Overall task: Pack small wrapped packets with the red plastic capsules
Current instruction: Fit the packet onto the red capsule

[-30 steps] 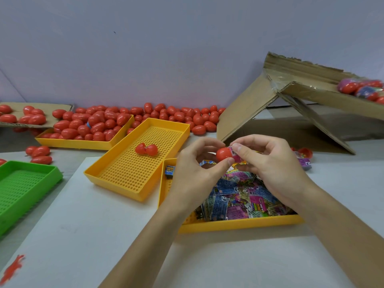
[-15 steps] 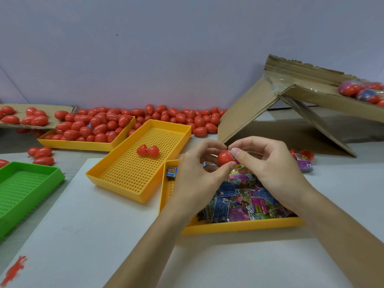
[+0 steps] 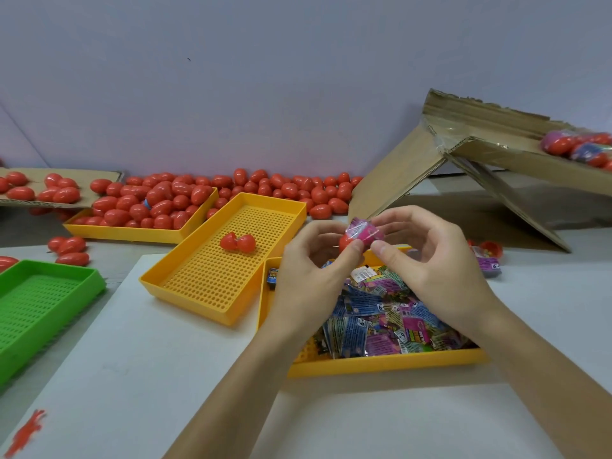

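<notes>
Hands: left hand (image 3: 311, 276) grips one capsule (image 3: 347, 241) | right hand (image 3: 430, 270) pinches one packet (image 3: 364, 231) | yellow trays: three

I see both my forearms reaching in from the bottom edge and converging toward the middle, bare to the frame. My left hand (image 3: 308, 279) sits with its back toward me, thumb up and pressed forward against the fingertips in a pinch. My right hand (image 3: 440, 270) mirrors it from the other side, fingers arched over the top and thumb tip pointing in toward the left thumb. The two hands nearly meet at the fingertips, raised above the bench, wrists straight and level.
</notes>
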The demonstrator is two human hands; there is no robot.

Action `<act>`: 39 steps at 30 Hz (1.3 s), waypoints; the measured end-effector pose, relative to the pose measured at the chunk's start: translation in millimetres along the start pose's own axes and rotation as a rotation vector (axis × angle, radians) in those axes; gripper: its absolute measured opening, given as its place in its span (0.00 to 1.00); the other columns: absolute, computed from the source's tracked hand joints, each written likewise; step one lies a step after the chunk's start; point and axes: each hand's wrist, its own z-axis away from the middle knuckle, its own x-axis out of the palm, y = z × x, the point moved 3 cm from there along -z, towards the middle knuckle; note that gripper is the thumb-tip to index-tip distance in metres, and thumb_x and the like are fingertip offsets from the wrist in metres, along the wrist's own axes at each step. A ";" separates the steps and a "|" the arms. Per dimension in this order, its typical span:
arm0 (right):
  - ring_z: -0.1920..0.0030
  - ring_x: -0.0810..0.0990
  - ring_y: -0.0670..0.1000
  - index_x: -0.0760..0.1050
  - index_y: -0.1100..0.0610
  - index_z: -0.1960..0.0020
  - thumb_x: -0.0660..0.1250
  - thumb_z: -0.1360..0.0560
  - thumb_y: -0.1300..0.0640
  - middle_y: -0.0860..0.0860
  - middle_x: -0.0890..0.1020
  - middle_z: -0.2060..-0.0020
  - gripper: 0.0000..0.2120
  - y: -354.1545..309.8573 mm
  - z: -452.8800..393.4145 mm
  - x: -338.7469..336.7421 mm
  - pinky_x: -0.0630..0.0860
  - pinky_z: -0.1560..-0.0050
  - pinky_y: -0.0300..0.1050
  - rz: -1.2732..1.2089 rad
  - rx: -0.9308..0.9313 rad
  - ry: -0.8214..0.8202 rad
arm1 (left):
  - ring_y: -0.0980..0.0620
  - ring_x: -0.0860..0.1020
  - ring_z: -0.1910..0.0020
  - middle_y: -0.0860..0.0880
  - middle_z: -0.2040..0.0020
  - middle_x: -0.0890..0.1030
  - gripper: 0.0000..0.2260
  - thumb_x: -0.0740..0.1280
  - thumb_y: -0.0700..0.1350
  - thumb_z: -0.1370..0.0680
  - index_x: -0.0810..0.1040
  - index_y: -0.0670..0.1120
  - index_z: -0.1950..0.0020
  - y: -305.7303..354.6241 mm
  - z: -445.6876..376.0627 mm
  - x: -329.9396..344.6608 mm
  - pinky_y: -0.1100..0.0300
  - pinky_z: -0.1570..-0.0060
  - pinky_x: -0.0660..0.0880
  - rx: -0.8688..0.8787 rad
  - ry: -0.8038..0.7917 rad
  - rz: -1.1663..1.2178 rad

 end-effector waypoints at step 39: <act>0.46 0.79 0.45 0.82 0.54 0.44 0.79 0.35 0.58 0.43 0.79 0.48 0.19 -7.9 2.6 2.8 0.72 0.57 0.32 0.292 -0.267 -0.119 | 0.54 0.82 0.63 0.51 0.64 0.82 0.13 0.64 0.54 0.23 0.80 0.46 0.50 -3.9 2.1 9.1 0.57 0.59 0.82 -0.152 -0.345 0.019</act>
